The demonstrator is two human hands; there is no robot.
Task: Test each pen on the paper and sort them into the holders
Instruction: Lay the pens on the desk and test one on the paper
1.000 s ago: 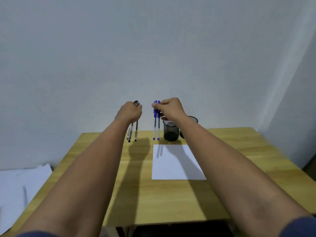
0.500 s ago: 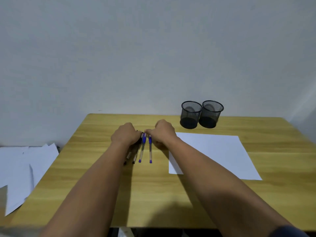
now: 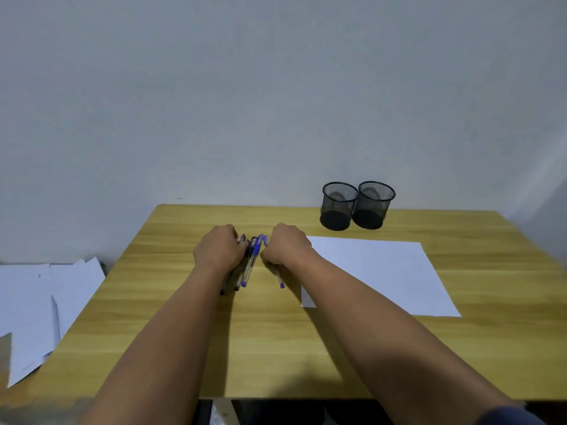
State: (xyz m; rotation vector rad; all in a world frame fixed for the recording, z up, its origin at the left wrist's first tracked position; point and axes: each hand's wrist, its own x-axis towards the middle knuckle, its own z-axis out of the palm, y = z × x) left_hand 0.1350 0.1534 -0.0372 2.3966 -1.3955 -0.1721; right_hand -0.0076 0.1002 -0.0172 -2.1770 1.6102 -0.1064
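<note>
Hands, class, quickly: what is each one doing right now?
Left hand: closed on the bunch of pens lying on the table.
Right hand: closed on one blue pen.

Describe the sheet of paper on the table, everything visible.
The paper is a single plain white sheet, blank as far as shows, lying flat on the wooden table, right of centre. It sits slightly skewed to the table edges. Its near-left corner is covered by the right forearm, and the right hand rests at its left edge. Two black mesh holders stand beyond its far edge, apart from it. No creases or marks can be made out.
</note>
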